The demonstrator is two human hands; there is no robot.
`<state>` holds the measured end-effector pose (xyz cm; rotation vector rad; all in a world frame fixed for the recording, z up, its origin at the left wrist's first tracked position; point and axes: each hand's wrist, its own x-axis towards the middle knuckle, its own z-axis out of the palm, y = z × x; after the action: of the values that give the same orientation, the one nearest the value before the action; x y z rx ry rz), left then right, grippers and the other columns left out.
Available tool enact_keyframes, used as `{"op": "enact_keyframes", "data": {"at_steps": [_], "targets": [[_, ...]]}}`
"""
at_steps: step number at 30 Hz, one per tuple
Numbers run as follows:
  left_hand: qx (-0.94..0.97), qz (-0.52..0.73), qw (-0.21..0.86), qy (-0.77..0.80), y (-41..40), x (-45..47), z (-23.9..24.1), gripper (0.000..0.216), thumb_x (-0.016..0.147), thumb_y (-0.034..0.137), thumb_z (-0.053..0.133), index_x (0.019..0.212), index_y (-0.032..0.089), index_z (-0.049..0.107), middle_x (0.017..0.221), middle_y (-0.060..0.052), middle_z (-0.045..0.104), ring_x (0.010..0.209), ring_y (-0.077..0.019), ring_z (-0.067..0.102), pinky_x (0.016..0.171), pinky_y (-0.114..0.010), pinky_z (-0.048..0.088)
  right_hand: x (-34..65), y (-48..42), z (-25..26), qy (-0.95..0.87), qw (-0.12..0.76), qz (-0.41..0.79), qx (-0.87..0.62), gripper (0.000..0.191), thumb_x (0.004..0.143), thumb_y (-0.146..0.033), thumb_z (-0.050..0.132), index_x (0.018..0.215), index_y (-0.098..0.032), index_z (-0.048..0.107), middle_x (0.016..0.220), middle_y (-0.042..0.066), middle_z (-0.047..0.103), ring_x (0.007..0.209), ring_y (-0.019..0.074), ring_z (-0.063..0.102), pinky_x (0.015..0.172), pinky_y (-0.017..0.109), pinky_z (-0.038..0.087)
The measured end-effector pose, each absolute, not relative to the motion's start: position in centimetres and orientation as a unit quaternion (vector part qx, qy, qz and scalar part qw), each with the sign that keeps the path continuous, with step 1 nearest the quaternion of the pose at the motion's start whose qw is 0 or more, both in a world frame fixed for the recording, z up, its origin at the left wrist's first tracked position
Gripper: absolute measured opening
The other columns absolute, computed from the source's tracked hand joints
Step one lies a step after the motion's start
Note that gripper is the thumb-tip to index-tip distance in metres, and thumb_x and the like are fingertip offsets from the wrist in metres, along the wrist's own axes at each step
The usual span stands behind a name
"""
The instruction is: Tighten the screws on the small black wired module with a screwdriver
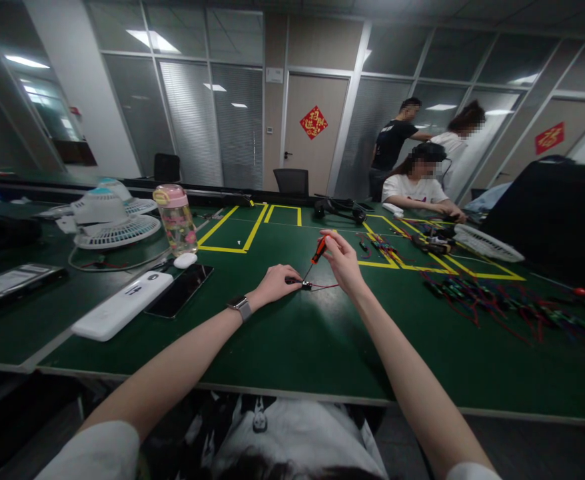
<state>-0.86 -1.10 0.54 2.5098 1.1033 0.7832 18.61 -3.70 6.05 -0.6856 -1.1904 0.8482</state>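
Observation:
Between the fingers of my right hand [341, 259] is the handle of a red and black screwdriver [319, 249], tilted, its thin shaft pointing down and left. The tip meets a small dark part with wires [306, 285] lying on the green table. My left hand [275, 283], with a watch on its wrist, rests on the table, fingers closed on the left end of that part. A red wire and a dark wire run from it to the right, passing under my right hand. The part's exact kind is too small to make out.
To the left are a white power bank [125, 305], a black phone [180, 291], a pink-lidded bottle [176, 220] and white fans [115, 217]. Bundles of wired parts [512, 303] spread at right. Yellow tape [222, 249] marks the table. A seated person [417, 180] works across the table; two others stand behind.

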Motion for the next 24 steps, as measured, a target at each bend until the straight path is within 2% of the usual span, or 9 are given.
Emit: {"op": "enact_keyframes", "data": {"at_steps": [5, 9, 13, 16, 20, 24], "targets": [[0.874, 0.271, 0.141, 0.379, -1.16, -0.79, 0.61, 0.013, 0.092, 0.031, 0.072, 0.098, 0.025, 0.082, 0.114, -0.003, 0.078, 0.107, -0.024, 0.068, 0.101, -0.038, 0.048, 18.56, -3.97, 6.22, -0.549, 0.69, 0.344, -0.322, 0.036, 0.076, -0.053, 0.079, 0.098, -0.026, 0.076, 0.076, -0.002, 0.065, 0.074, 0.0152, 0.058, 0.075, 0.03, 0.048], [0.873, 0.275, 0.142, 0.377, -1.06, -0.8, 0.46, 0.013, 0.092, 0.031, 0.072, 0.098, 0.025, 0.082, 0.113, -0.002, 0.078, 0.106, -0.0231, 0.069, 0.101, -0.036, 0.049, 18.6, -4.07, 6.33, -0.568, 0.68, 0.348, -0.306, 0.039, 0.08, -0.054, 0.077, 0.108, -0.028, 0.073, 0.083, 0.001, 0.07, 0.082, 0.0185, 0.064, 0.082, 0.034, 0.051], [0.873, 0.279, 0.141, 0.374, -0.94, -0.82, 0.33, 0.013, 0.091, 0.031, 0.072, 0.098, 0.026, 0.083, 0.112, -0.003, 0.078, 0.106, -0.023, 0.069, 0.099, -0.036, 0.05, 18.54, -3.98, 6.31, -0.564, 0.679, 0.374, -0.284, 0.035, 0.082, -0.056, 0.074, 0.103, -0.028, 0.072, 0.091, 0.003, 0.073, 0.088, 0.0204, 0.067, 0.085, 0.036, 0.052], [0.874, 0.278, 0.138, 0.374, -0.94, -0.82, 0.36, 0.013, 0.092, 0.031, 0.072, 0.098, 0.025, 0.083, 0.112, -0.003, 0.078, 0.106, -0.0234, 0.069, 0.099, -0.036, 0.049, 18.53, -3.88, 6.18, -0.551, 0.684, 0.383, -0.286, 0.033, 0.08, -0.054, 0.076, 0.099, -0.027, 0.072, 0.09, 0.002, 0.071, 0.086, 0.019, 0.066, 0.08, 0.033, 0.052], [0.876, 0.276, 0.141, 0.37, -1.0, -0.82, 0.5, 0.015, 0.093, 0.033, 0.071, 0.098, 0.025, 0.082, 0.113, -0.003, 0.077, 0.107, -0.0235, 0.069, 0.099, -0.036, 0.049, 18.63, -3.75, 6.0, -0.555, 0.687, 0.355, -0.305, 0.031, 0.079, -0.051, 0.078, 0.097, -0.027, 0.074, 0.077, -0.001, 0.066, 0.073, 0.0155, 0.06, 0.072, 0.03, 0.049], [0.875, 0.275, 0.146, 0.371, -1.02, -0.87, 0.5, 0.015, 0.093, 0.033, 0.071, 0.098, 0.025, 0.082, 0.113, -0.003, 0.077, 0.108, -0.0235, 0.069, 0.1, -0.036, 0.049, 18.83, -3.83, 6.14, -0.555, 0.689, 0.353, -0.306, 0.034, 0.079, -0.052, 0.078, 0.102, -0.028, 0.073, 0.076, -0.002, 0.065, 0.074, 0.0152, 0.06, 0.072, 0.029, 0.049]]}}
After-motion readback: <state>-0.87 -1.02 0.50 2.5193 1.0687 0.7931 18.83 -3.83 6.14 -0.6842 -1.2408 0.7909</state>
